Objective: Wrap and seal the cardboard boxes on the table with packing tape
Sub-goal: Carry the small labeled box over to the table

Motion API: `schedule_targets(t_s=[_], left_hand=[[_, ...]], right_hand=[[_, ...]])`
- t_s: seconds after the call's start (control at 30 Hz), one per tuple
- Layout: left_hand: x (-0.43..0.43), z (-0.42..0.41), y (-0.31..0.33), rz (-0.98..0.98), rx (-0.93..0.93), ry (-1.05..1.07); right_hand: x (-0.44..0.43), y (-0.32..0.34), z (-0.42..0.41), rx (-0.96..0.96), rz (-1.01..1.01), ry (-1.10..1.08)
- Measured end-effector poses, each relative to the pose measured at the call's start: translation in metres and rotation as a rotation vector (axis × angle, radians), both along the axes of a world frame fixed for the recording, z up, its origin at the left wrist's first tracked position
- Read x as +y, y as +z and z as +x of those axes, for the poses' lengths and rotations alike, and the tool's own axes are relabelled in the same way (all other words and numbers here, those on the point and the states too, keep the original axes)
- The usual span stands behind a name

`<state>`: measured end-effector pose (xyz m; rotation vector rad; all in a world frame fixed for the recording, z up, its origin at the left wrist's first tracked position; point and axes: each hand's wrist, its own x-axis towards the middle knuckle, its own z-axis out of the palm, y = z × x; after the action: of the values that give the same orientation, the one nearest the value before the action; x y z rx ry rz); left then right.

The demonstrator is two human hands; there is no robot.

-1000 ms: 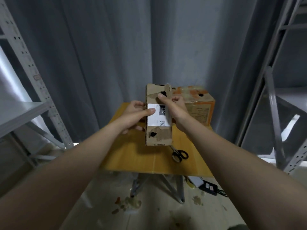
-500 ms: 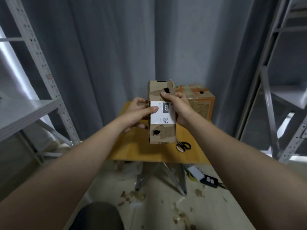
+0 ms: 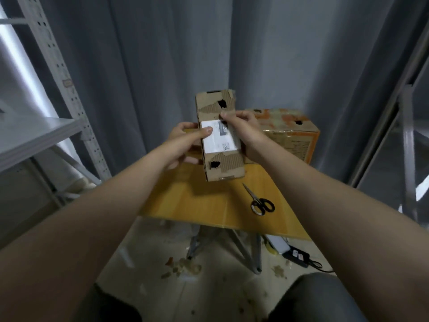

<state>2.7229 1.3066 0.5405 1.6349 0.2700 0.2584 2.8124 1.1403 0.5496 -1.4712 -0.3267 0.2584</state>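
A narrow brown cardboard box [image 3: 222,163] with torn patches, small holes and a white label stands on end above the yellow table [image 3: 209,203]. My left hand [image 3: 185,140] grips its left side, thumb lying on the label. My right hand [image 3: 241,129] grips its right side, thumb across the face above the label. A larger orange-printed cardboard box [image 3: 294,135] rests on the table behind it, to the right. No tape roll is visible.
Black-handled scissors [image 3: 260,203] lie on the table near its front right. Metal shelving [image 3: 72,94] stands at the left and more racking [image 3: 408,135] at the right. A grey curtain hangs behind. Debris and a black power adapter [image 3: 299,256] lie on the floor.
The view has shifted, and the scissors now lie fully in sight below the box. My right thumb has slid a little along the box's face. Both hands keep their hold.
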Motion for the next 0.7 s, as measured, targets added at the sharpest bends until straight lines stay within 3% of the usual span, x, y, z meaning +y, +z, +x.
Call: schedule_targets(t_s=[0.1, 0.23, 0.43, 0.7], left_hand=[[0.005, -0.001, 0.009, -0.07, -0.004, 0.059], [-0.002, -0.001, 0.002, -0.058, 0.008, 0.086], [-0.01, 0.016, -0.023, -0.048, 0.012, 0.071], [-0.004, 0.035, -0.021, -0.033, 0.022, 0.158]], right_hand=[[-0.011, -0.01, -0.009, -0.038, -0.095, 0.118], [-0.028, -0.039, -0.02, 0.035, -0.004, 0.176], [-0.032, -0.073, -0.028, -0.014, -0.118, 0.099], [-0.014, -0.061, -0.02, -0.142, -0.249, 0.106]])
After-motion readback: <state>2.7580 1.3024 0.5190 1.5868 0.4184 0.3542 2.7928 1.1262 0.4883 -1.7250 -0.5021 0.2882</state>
